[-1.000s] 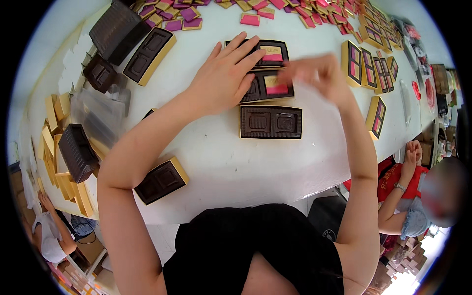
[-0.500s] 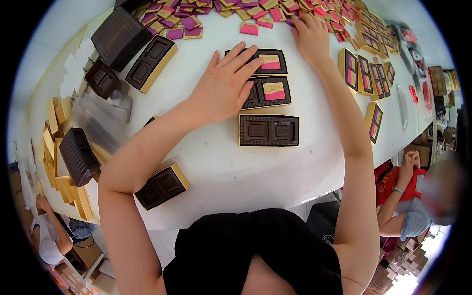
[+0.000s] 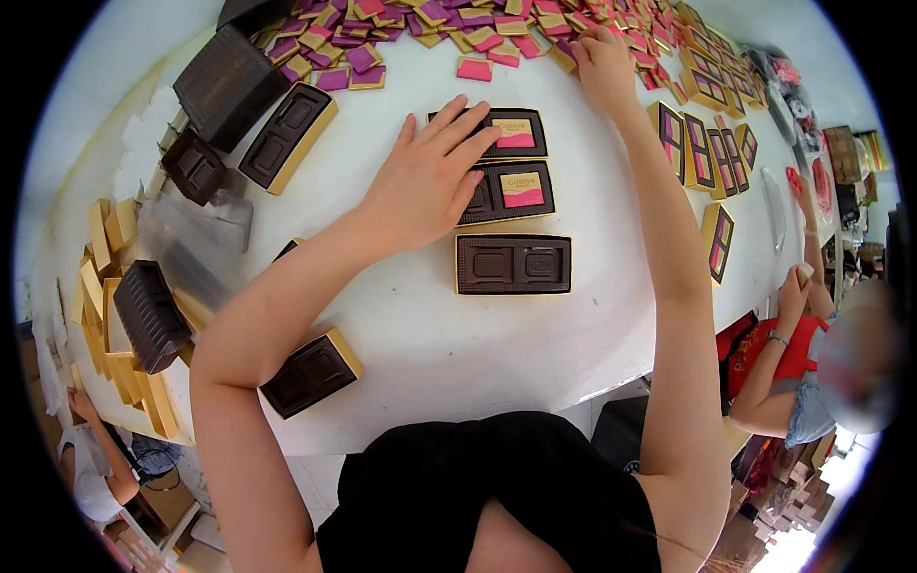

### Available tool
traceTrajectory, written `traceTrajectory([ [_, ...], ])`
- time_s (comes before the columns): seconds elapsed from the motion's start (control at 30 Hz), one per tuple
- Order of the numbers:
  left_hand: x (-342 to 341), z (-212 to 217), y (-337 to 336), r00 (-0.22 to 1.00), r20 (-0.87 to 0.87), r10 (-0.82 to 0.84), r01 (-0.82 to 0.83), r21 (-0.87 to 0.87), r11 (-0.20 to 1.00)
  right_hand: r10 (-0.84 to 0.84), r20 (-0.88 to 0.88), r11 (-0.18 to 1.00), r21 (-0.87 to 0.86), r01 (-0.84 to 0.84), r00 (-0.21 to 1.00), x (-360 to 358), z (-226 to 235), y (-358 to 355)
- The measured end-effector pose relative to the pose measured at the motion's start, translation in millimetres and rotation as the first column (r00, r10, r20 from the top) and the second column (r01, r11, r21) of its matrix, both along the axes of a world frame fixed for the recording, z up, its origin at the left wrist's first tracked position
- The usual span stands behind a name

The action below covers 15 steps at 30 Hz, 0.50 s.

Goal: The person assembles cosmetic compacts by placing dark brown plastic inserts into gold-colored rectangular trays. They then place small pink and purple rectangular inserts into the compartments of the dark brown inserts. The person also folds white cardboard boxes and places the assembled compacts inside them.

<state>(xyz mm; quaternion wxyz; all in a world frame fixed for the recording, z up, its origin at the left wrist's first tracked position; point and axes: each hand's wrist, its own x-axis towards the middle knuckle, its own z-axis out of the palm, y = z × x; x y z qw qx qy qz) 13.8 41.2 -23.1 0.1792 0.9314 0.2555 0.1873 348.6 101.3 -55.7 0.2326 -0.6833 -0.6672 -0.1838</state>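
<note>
My left hand [image 3: 425,177] lies with fingers spread over the left side of two small boxes. The far box [image 3: 530,148] and the middle box [image 3: 531,210] have dark brown two-well trays, each with a pink-and-gold wrapped square in the right well. The left wells are largely under my fingers. Nearer me, a third box [image 3: 513,265] shows both wells unfilled. My right hand [image 3: 605,72] is stretched to the heap of pink-and-gold squares [image 3: 659,43], its fingers curled together. Anything between those fingertips is hidden.
Purple-and-gold squares [image 3: 363,57] heap at the far left. Stacked dark trays [image 3: 229,86], gold box parts [image 3: 124,353] and two-well boxes [image 3: 310,372] stand left. Filled boxes [image 3: 700,153] line the right. Co-workers are at both sides, one with a red apron [image 3: 774,344].
My right hand's fingers have curled in at the heap. My left hand stays spread over the boxes. The co-worker on the right has raised one arm toward the table.
</note>
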Motion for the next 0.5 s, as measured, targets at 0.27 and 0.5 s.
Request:
traceTrajectory([
  [0.27, -7, 7, 10, 0.983, 0.176, 0.043, -0.042, -0.009, 0.999, 0.104, -0.22, 0.994, 0.011, -0.104, 0.97, -4, 14, -26],
  [0.5, -9, 3, 11, 0.935, 0.314, 0.163, -0.076, -0.272, 0.959, 0.041, -0.034, 0.989, -0.139, -0.046, 0.999, -39, 14, -37],
])
